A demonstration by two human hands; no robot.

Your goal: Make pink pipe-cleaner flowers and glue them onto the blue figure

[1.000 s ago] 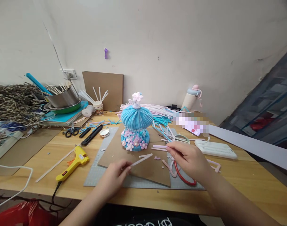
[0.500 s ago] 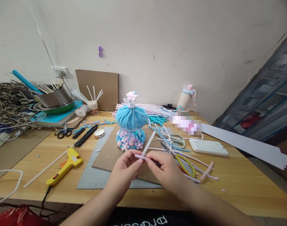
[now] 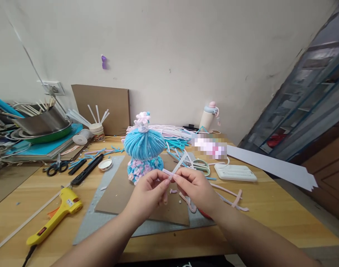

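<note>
My left hand and my right hand meet above a brown cardboard sheet, both pinching a thin white pipe-cleaner strip that sticks up and to the right from the fingertips. Just behind my hands stands a blue mushroom-shaped craft made of fuzzy stems, with pink and white flowers round its base and on top. The cardboard lies on a grey cutting mat.
A yellow glue gun lies at the left, with black scissors and a black cutter behind it. Loose pink and blue stems, pale green scissors, a white flat case and a bottle sit at the right.
My hands came together from apart and lifted the white strip off the cardboard, now pinching it between both. The view has shifted right, so the craft sits further left.
</note>
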